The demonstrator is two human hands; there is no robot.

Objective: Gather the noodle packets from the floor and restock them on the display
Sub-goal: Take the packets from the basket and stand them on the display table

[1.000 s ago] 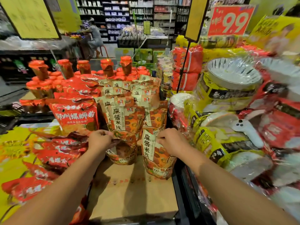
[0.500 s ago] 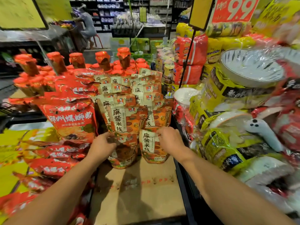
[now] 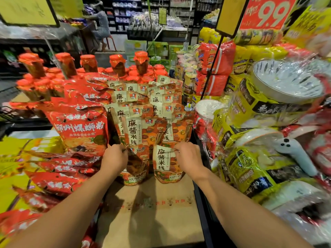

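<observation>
Both hands are busy here: left hand (image 3: 114, 159) pinches the top edge of one noodle packet (image 3: 138, 165), right hand (image 3: 188, 158) pinches the top of the other packet (image 3: 167, 164). Both stand upright on the cardboard surface (image 3: 150, 212), long axis vertical, directly in front of the stacked row (image 3: 143, 111). Each hand's already on its own pack.

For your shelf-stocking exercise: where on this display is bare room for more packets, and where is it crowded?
Free: the bare cardboard in front of the two packets, left and right, that the hands hold. Crowded: the orange rows behind, red bags left, yellow bundles right.
</observation>
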